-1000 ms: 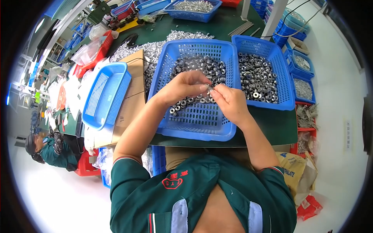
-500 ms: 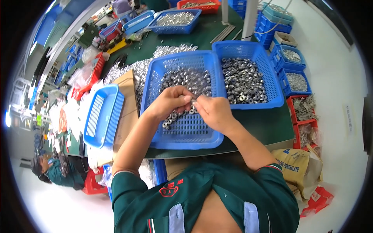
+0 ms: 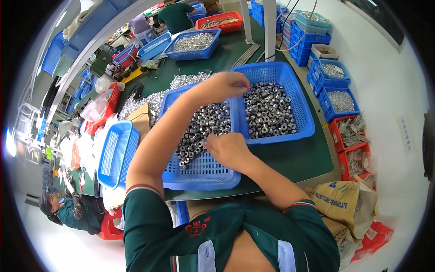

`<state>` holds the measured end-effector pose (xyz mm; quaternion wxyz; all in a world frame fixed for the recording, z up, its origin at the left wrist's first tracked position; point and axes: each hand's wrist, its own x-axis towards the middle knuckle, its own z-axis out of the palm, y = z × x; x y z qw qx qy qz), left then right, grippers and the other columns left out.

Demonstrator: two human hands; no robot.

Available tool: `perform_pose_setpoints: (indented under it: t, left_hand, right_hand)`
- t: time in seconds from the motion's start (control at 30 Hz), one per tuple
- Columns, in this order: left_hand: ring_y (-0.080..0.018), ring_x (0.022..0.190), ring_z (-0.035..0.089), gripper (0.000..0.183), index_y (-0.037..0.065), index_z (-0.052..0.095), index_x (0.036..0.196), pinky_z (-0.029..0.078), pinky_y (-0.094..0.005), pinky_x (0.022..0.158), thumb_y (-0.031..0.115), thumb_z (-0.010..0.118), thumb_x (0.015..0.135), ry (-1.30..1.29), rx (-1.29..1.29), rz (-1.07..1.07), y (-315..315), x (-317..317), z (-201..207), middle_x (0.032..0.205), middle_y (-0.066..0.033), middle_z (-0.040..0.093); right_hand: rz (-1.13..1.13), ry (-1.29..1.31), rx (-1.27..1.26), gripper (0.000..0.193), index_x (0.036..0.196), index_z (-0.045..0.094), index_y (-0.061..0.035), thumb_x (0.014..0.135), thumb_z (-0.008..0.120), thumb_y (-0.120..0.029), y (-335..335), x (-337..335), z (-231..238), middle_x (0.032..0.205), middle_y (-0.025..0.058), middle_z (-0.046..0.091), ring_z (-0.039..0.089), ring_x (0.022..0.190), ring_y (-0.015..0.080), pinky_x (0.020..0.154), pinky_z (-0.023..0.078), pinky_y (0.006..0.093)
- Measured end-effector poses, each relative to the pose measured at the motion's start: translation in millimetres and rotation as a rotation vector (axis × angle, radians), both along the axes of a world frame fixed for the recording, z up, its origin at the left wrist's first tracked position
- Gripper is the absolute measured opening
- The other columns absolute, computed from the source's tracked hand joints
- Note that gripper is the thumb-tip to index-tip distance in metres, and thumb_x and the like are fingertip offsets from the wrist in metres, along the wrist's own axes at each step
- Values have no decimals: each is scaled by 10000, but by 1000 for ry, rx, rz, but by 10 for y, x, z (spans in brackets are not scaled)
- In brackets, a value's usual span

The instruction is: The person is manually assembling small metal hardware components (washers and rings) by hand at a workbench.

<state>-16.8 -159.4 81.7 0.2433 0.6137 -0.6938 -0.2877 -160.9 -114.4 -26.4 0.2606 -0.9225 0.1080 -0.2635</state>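
Note:
Two blue perforated baskets stand side by side, the left basket (image 3: 206,180) slightly nearer and the right basket (image 3: 304,113) beside it. Small shiny metal rings (image 3: 195,140) fill part of the left one; similar metal rings (image 3: 269,109) lie in the right one. My left hand (image 3: 222,86) reaches across to the far left corner of the right basket, its curled fingertips smeared by motion. Over the left basket, my right hand (image 3: 228,150) has its fingers closed in a pinch. Something small and greyish shows at its fingertips, too small to name.
Loose silvery parts (image 3: 181,81) are heaped behind the left basket on the green table (image 3: 317,158). A blue tray (image 3: 106,156) stands at the left. Farther back are a blue basket (image 3: 192,53) of parts and a white post (image 3: 270,31). Filled crates (image 3: 337,102) line the right side.
My hands were together over the left basket and are now apart. The left hand has moved far and right to the right basket; the right hand has come slightly nearer. The view has shifted.

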Motion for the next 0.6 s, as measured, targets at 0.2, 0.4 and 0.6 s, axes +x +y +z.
perform_pose_setpoints:
  t: [0.2,0.4,0.6]
  left_hand:
    - [-285,850,640,222,71,657,985,498,-390,754,141,659,775,-353,-96,-148,-1035,-57,-1099,907,-110,673]
    - [-326,887,629,236,107,676,982,498,-424,782,162,669,753,-509,-239,11,-1155,-26,-1286,910,-134,673]
    - [-338,929,603,168,124,691,943,491,-416,817,163,632,790,-240,-588,325,-348,164,-556,978,-139,633]
  right_hand:
    - [2,56,-31,223,806,617,-75,874,561,-280,16,13,-4,622,131,620,615,568,333,512,458,461]
    - [17,62,-57,165,843,624,-92,825,598,-254,20,53,-75,655,148,617,612,606,350,543,462,472]
    - [-91,-333,398,187,818,586,-33,917,580,-191,-90,-36,-88,601,133,564,556,524,258,485,407,359]
